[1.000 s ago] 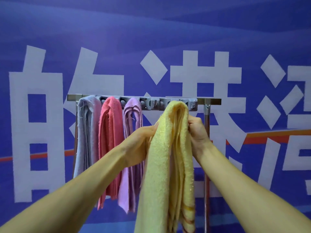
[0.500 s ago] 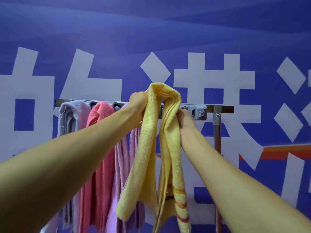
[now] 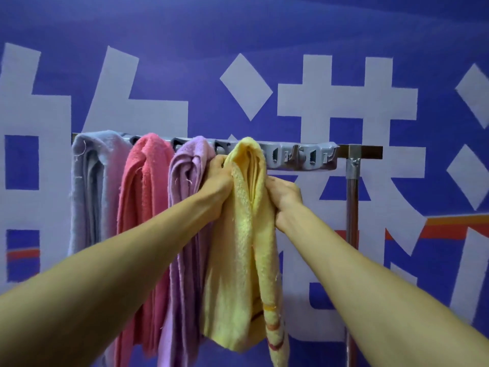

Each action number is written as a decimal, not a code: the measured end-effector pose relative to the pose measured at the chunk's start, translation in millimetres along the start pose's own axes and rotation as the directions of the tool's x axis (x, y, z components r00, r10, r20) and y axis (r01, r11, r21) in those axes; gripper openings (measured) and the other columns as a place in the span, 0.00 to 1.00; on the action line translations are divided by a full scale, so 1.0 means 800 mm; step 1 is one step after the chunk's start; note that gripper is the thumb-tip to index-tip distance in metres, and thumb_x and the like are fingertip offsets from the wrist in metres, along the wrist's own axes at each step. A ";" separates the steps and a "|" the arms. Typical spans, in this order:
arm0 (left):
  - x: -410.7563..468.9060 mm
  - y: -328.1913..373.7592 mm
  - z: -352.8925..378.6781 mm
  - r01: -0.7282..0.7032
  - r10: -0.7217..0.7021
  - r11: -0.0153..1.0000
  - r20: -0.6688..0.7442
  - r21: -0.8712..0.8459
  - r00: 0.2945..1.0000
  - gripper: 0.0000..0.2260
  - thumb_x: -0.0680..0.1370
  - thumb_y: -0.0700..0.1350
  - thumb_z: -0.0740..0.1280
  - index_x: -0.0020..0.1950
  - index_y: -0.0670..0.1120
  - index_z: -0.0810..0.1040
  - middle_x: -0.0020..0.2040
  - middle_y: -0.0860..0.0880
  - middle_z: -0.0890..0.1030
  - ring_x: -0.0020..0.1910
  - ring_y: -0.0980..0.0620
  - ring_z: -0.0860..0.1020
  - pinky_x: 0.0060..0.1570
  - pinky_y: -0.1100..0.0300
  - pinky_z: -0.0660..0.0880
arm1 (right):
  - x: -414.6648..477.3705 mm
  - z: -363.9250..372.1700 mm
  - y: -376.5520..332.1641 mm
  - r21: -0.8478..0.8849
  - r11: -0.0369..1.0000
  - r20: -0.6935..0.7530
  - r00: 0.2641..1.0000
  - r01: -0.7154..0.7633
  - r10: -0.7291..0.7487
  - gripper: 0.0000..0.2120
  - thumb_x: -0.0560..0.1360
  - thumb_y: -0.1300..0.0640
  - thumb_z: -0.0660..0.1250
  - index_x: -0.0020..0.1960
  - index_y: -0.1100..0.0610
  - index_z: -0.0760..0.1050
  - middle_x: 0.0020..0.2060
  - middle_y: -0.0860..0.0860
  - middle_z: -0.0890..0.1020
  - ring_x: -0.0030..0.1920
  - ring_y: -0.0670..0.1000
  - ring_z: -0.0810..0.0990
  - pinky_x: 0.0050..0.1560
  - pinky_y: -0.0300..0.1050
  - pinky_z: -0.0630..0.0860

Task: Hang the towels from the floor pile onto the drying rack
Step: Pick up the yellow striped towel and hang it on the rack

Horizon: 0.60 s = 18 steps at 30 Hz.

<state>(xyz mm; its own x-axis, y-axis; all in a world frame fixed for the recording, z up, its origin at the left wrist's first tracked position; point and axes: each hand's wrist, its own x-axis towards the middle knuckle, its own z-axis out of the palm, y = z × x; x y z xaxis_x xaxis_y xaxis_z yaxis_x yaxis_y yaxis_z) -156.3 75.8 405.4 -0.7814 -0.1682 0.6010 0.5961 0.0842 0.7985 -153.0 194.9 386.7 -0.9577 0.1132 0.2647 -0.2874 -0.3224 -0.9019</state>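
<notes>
Fingers of the left hand, at 9 o'clock, and the right hand, at 3 o'clock, curl into a yellow towel, its fold raised to the drying rack. The soft, light, limp terry seems best gripped just below that fold.

Behind your work: a blue wall with big white lettering.
You faced a wall that filled the whole view, painted with large white characters running from edge to edge. A red-and-orange stripe crossed it low on your right, and a red band showed at your far left.
</notes>
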 end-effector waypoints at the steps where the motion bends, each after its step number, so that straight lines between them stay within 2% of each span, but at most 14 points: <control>1: -0.001 -0.006 -0.003 -0.002 0.002 1.000 0.001 0.023 1.000 0.13 0.79 0.50 0.65 0.56 0.40 0.76 0.42 0.46 0.79 0.40 0.51 0.78 0.40 0.57 0.76 | -0.002 0.001 0.002 -0.021 1.000 0.002 1.000 0.010 -0.010 0.04 0.72 0.56 0.74 0.43 0.56 0.82 0.39 0.55 0.84 0.43 0.56 0.82 0.51 0.53 0.81; 4: -0.011 -0.023 -0.007 -0.018 0.014 0.994 0.035 0.109 0.999 0.11 0.82 0.47 0.61 0.57 0.40 0.74 0.43 0.45 0.79 0.42 0.50 0.77 0.47 0.51 0.78 | -0.006 0.001 0.010 -0.061 0.997 0.018 0.999 0.040 -0.038 0.04 0.76 0.59 0.69 0.43 0.57 0.81 0.39 0.55 0.83 0.43 0.56 0.81 0.50 0.52 0.81; 6: -0.028 -0.029 -0.009 -0.023 0.016 0.988 0.046 0.150 0.999 0.07 0.82 0.43 0.61 0.58 0.42 0.73 0.46 0.45 0.79 0.44 0.51 0.77 0.51 0.53 0.77 | -0.014 -0.001 0.012 -0.088 0.995 0.014 0.999 0.042 -0.041 0.05 0.76 0.61 0.68 0.43 0.58 0.81 0.39 0.55 0.84 0.42 0.56 0.82 0.49 0.52 0.82; 10: -0.085 -0.037 -0.019 -0.004 -0.018 0.970 0.088 0.244 0.996 0.10 0.78 0.38 0.63 0.59 0.44 0.73 0.49 0.46 0.80 0.47 0.51 0.78 0.44 0.60 0.76 | -0.039 -0.011 0.018 -0.222 0.972 -0.002 0.997 0.076 -0.078 0.08 0.78 0.63 0.64 0.48 0.59 0.81 0.40 0.54 0.83 0.41 0.51 0.81 0.39 0.43 0.79; 12: -0.116 -0.043 -0.025 -0.009 -0.020 0.973 0.124 0.230 0.992 0.12 0.78 0.38 0.63 0.61 0.47 0.72 0.51 0.50 0.80 0.49 0.54 0.79 0.46 0.63 0.75 | -0.055 -0.021 0.026 -0.295 0.953 0.003 0.997 0.069 -0.071 0.11 0.77 0.64 0.61 0.50 0.60 0.82 0.44 0.55 0.85 0.46 0.53 0.82 0.43 0.44 0.80; 14: -0.148 -0.050 -0.034 0.011 -0.041 0.983 0.160 0.184 0.986 0.14 0.79 0.42 0.64 0.64 0.51 0.70 0.53 0.54 0.80 0.53 0.58 0.79 0.52 0.63 0.75 | -0.077 -0.035 0.040 -0.342 0.939 0.025 0.999 0.037 -0.030 0.12 0.74 0.64 0.61 0.52 0.63 0.82 0.48 0.58 0.85 0.51 0.56 0.83 0.54 0.50 0.80; 15: -0.165 -0.056 -0.039 0.039 -0.068 0.987 0.183 0.157 0.981 0.15 0.79 0.43 0.65 0.64 0.52 0.70 0.54 0.55 0.80 0.53 0.60 0.79 0.53 0.63 0.75 | -0.090 -0.044 0.048 -0.346 0.938 0.042 0.999 0.023 -0.009 0.12 0.74 0.64 0.61 0.51 0.65 0.81 0.49 0.59 0.84 0.51 0.56 0.82 0.56 0.51 0.79; 18: -0.217 -0.079 -0.054 0.140 -0.185 0.977 0.314 0.161 0.931 0.20 0.74 0.34 0.65 0.64 0.46 0.72 0.55 0.51 0.82 0.50 0.58 0.81 0.50 0.62 0.78 | -0.130 -0.072 0.080 -0.306 0.951 0.096 0.993 -0.035 0.068 0.11 0.75 0.67 0.60 0.53 0.65 0.79 0.46 0.58 0.82 0.47 0.51 0.80 0.49 0.48 0.78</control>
<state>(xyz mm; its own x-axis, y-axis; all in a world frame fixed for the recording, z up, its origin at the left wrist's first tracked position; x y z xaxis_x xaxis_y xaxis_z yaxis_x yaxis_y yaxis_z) -50.3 56.9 249.6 -0.8960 0.1363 0.4225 0.4431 0.2166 0.8699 -70.6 216.7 281.3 -0.9721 0.0002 0.2347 -0.2346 -0.0233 -0.9718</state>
